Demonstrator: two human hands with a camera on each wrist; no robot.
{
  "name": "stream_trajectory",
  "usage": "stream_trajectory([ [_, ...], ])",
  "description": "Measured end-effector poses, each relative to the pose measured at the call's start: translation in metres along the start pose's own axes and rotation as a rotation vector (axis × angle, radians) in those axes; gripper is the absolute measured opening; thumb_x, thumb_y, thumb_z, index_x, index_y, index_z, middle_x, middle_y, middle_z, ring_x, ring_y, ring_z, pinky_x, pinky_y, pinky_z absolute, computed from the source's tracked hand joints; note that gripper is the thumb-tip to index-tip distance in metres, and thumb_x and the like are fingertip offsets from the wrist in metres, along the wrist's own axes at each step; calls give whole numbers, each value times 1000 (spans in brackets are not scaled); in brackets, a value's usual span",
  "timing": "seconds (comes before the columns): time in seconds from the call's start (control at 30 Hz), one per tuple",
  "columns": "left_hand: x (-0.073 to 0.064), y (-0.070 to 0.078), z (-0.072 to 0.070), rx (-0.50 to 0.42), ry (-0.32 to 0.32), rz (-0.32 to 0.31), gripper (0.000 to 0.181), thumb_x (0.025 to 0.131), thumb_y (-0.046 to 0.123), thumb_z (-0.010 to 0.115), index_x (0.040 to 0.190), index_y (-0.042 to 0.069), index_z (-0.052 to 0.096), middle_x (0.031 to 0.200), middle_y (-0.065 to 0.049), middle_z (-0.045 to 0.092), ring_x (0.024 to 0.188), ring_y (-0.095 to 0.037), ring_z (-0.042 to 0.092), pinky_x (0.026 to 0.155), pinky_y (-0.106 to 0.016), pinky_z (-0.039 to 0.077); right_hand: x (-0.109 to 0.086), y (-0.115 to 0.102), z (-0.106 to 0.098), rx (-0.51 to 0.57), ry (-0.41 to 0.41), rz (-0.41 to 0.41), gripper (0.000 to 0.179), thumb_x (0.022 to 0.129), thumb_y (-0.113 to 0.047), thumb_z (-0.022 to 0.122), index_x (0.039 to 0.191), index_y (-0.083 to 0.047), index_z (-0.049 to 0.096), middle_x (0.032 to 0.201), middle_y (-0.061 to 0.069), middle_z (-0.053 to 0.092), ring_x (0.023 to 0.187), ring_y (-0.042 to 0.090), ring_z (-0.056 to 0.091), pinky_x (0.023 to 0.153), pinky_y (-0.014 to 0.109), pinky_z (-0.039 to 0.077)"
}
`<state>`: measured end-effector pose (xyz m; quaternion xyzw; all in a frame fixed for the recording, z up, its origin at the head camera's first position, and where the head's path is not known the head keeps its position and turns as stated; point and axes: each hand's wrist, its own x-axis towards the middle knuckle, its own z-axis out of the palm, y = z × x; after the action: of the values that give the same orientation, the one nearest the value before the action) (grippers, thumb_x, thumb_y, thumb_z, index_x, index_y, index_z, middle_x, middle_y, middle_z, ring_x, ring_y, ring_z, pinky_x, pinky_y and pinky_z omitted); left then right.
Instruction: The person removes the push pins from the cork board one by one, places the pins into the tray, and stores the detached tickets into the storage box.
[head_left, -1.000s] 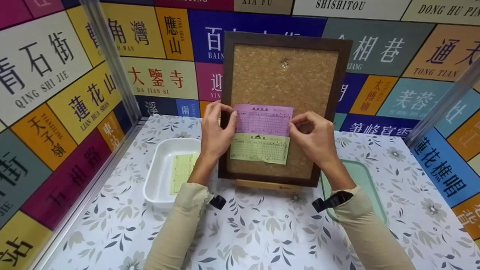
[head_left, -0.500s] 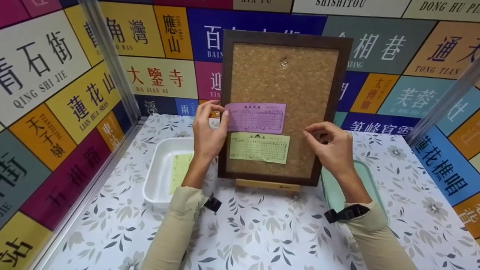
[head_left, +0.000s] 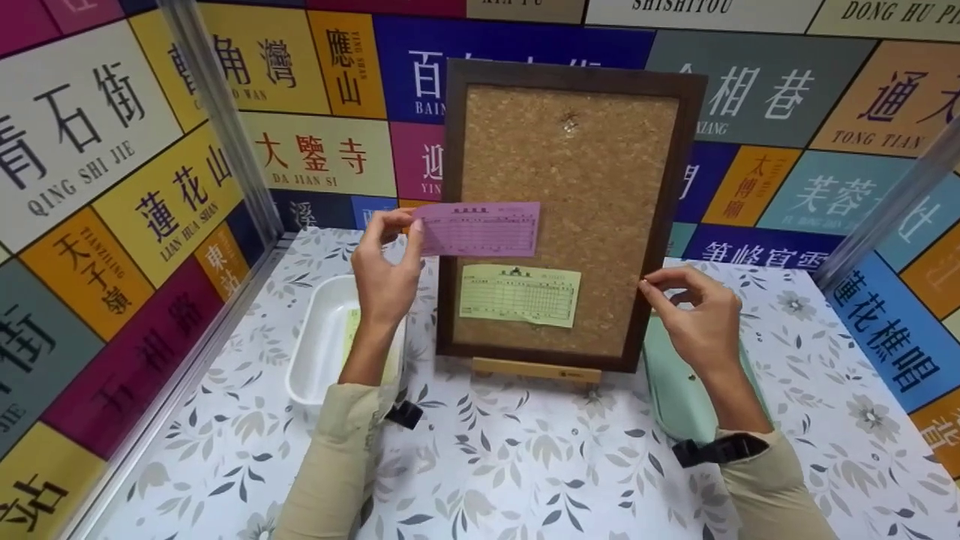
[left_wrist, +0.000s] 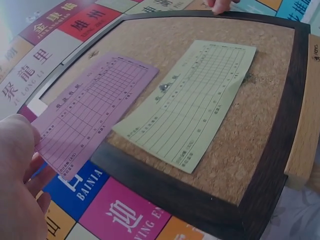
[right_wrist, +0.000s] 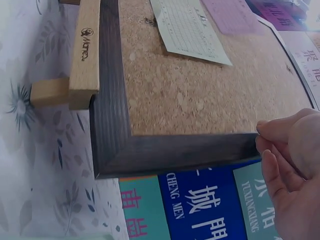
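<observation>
My left hand (head_left: 386, 266) pinches the left end of a purple receipt slip (head_left: 484, 229), held off a framed cork board (head_left: 570, 172). A yellow-green receipt slip (head_left: 517, 296) lies flat on the board's lower part, with a small pin (left_wrist: 164, 87) at its top edge. My right hand (head_left: 697, 315) is by the board's right frame edge, thumb and forefinger pinched together. A tiny pin-like thing shows at those fingertips (right_wrist: 261, 128), mostly hidden; its exact kind is unclear.
The board leans on a wooden stand (head_left: 536, 370). Behind my left arm is a white tray (head_left: 307, 352) with a yellow-green slip in it. A mint-green tray (head_left: 671, 405) with a small pin (head_left: 691, 377) lies under my right arm. Printed walls (head_left: 315, 157) enclose the flowered table.
My left hand has drawn the purple slip leftward, partly beyond the frame's left edge. My right hand has left the slip's right end and moved right and down, fingertips still pinched.
</observation>
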<state>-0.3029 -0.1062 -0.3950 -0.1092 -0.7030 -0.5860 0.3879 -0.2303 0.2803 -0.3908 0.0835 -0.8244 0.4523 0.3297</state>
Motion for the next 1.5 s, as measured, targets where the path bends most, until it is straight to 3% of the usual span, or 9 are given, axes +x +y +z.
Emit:
stream_trajectory([
  [0.17,-4,-6,-9,-29,21,-44,16,104,15,73,115,3,70,114,-12,75,109,-21,72,101,-41,57,-5,19,-11,-19,39,23,12,91,-3,86,103,-4,82,99,15,80,86,3,70,76,11,52],
  [0.33,-11,-11,-14,-7,3,-106,17,107,17,69,118,5,66,114,-8,74,109,-16,72,102,-33,57,-10,52,-20,-71,64,50,12,91,-5,86,102,-7,83,99,13,80,85,0,69,76,10,52],
  [0.67,-9,-16,-29,-62,78,-73,17,106,11,68,119,0,64,108,-12,75,99,-17,70,94,-31,55,-20,88,-42,-110,49,53,8,92,-15,88,99,-15,83,94,4,80,82,0,70,74,8,52],
  [1.03,-6,-26,-48,-41,112,-101,16,107,9,66,121,0,65,109,-10,72,99,-17,66,90,-27,51,-22,106,-58,-190,53,140,12,96,-22,84,105,-13,82,99,3,79,85,-5,67,77,8,50],
  [1.27,-8,-24,-47,5,124,-99,16,106,1,63,121,-5,67,115,-20,70,102,-20,62,85,-25,45,-23,109,-59,-209,10,219,17,97,-29,83,108,-16,82,103,3,80,89,-7,66,79,9,48],
  [1.5,-6,-28,-54,25,68,-62,16,106,2,65,120,-2,72,117,-17,72,110,-22,65,100,-26,50,-23,116,-59,-186,-22,198,13,95,-23,86,103,-14,83,97,4,81,84,-9,68,74,8,49],
])
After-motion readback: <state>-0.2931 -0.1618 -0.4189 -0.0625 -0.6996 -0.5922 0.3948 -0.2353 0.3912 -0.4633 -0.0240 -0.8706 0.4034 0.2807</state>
